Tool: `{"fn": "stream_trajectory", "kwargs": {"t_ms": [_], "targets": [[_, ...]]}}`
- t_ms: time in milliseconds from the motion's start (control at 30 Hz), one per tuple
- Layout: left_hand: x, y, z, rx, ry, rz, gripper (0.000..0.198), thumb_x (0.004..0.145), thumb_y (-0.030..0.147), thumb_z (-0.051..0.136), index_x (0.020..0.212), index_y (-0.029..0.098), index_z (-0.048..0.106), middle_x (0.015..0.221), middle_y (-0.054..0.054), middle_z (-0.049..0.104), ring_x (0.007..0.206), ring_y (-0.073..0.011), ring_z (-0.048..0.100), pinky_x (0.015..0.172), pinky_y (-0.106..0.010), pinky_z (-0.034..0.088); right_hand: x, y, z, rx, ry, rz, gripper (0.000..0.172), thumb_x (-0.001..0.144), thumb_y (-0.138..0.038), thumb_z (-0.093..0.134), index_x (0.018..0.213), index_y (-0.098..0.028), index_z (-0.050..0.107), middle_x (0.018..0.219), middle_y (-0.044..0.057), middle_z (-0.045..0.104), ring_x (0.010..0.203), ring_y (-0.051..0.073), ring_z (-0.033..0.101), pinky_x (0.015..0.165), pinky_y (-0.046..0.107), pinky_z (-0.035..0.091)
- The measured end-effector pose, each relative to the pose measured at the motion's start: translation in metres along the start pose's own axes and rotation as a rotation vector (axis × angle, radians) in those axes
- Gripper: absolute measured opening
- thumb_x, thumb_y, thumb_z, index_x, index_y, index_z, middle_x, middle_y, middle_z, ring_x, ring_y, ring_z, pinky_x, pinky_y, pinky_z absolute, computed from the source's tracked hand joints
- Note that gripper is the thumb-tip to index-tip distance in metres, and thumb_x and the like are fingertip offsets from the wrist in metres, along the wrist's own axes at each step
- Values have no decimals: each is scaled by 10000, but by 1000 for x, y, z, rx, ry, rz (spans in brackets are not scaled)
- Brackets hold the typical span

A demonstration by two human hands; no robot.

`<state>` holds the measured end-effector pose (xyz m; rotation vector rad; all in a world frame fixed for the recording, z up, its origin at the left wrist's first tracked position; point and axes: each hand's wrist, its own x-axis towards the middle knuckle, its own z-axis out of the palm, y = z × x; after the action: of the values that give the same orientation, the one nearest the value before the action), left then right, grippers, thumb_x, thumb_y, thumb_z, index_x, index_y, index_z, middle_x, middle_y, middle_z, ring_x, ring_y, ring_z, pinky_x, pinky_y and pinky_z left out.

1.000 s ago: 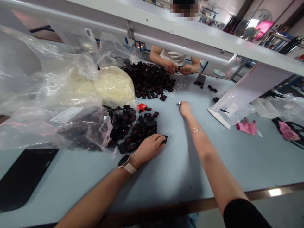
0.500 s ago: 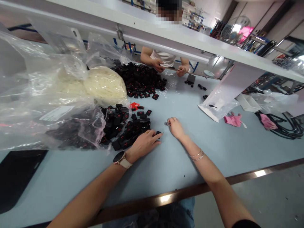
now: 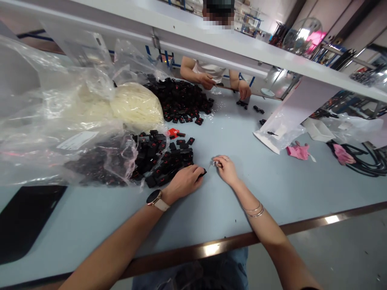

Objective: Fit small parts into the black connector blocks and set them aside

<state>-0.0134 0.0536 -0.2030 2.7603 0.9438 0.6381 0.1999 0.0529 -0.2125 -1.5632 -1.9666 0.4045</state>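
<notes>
My left hand [image 3: 185, 181], a watch on its wrist, is closed on a small black plastic part [image 3: 203, 173] just above the blue-grey table. Beside that hand lies a heap of similar black parts with red marks [image 3: 169, 162], spilling out of a clear plastic bag [image 3: 99, 159]. My right hand [image 3: 227, 170] is closed around a small tool with a thin tip [image 3: 215, 164], pointing left toward the black part. Most of the tool is hidden by my fingers, so its kind is unclear. A small gap separates tip and part.
A bag of cream-coloured pieces [image 3: 136, 105] and a second black heap [image 3: 181, 98] lie behind. Across the table, a co-worker's hands [image 3: 207, 80] hold a thin item. A shelf post [image 3: 290, 108], pink gloves [image 3: 298, 151] and black cables [image 3: 370, 161] are to the right.
My right hand has turned slightly, and the tool's tip now shows toward the left. My left fingers have curled in around the black part. The co-worker's hands have shifted right.
</notes>
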Motion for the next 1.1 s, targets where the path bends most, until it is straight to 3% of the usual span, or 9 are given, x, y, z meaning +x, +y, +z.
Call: {"fn": "stream_trajectory", "kwargs": {"t_ms": [167,467,633,800,1100], "targets": [[-3,-4,4,-75,103,-10,212,831,127,439,1014,136,544,884,-90,648,788,-198,621,692,-309,513,0,1,-7,152,80,65,448,678,-1,405,990,-193,663,974,61,681,877,176,614,825,312,473],[-2,-6,2,-146,98,-5,221,849,155,434,1011,152,584,889,-88,645,797,-188,618,721,-317,527,4,12,-24,327,180,284,230,812,-290,516,928,-174,677,810,47,691,712,157,611,695,276,475],[-3,-6,3,-174,89,-37,236,859,152,433,1054,165,566,915,-80,652,819,-184,625,746,-319,527,1,14,-42,72,-7,276,156,788,-291,603,805,-176,708,724,22,676,639,141,569,626,249,420],[-3,-7,5,-232,88,-101,175,869,201,456,1009,155,551,901,-81,653,814,-194,630,738,-330,532,-1,5,-47,-109,-210,188,124,818,-256,621,806,-182,719,743,22,664,631,128,557,619,240,391],[-5,-12,9,-278,95,-106,141,896,245,488,971,177,586,875,-55,661,806,-177,638,740,-316,539,-2,-3,-41,-291,-268,117,198,836,-115,531,893,-209,696,880,53,664,781,169,601,686,255,414]]}}
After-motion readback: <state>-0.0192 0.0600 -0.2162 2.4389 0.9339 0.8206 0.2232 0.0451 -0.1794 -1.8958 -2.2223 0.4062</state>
